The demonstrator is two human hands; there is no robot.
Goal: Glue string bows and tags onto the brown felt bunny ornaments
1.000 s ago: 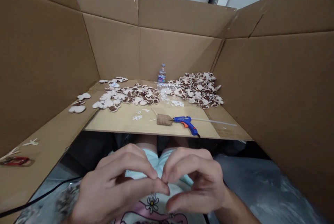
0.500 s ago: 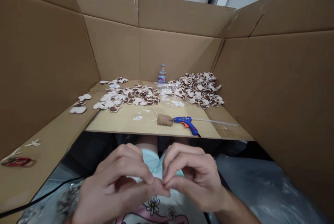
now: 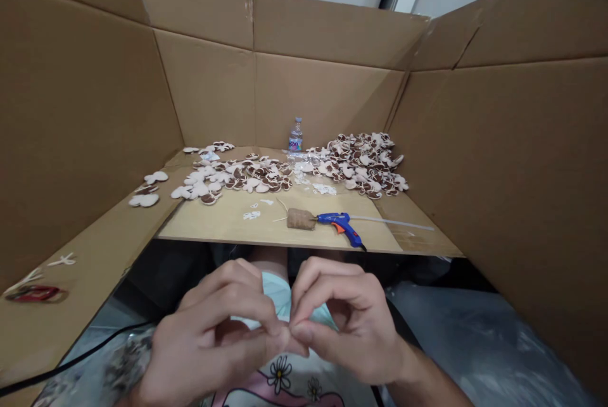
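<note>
While both hands meet low over the lap, fingertips touching or nearly so, the left hand (image 3: 213,325) has thumb and index drawn close at the tips, and the right hand (image 3: 344,315) does likewise. Grip state: cannot tell if either is clenched bare or grasping something small; the fingers hide the spot. Printed top (image 3: 280,372) right below.

Just beyond, on the desk (image 3: 213,223): blue glue gun (image 3: 341,225), on its side, orange trigger, nozzle at the right end of a brown block (image 3: 301,219). Pale glue stick (image 3: 394,222) runs rightward from its back. White slips (image 3: 251,214) lie left of the block.

Farther back, 2 big piles of brown-and-white pieces: middle pile (image 3: 251,173) and taller right pile (image 3: 365,166). Upright bottle (image 3: 295,135) between them, near the back wall.

Far left: red tool (image 3: 35,294), cream bow (image 3: 61,260) near it. Black cord (image 3: 104,334) at lower left. Cardboard walls (image 3: 332,33) around 3 sides.
</note>
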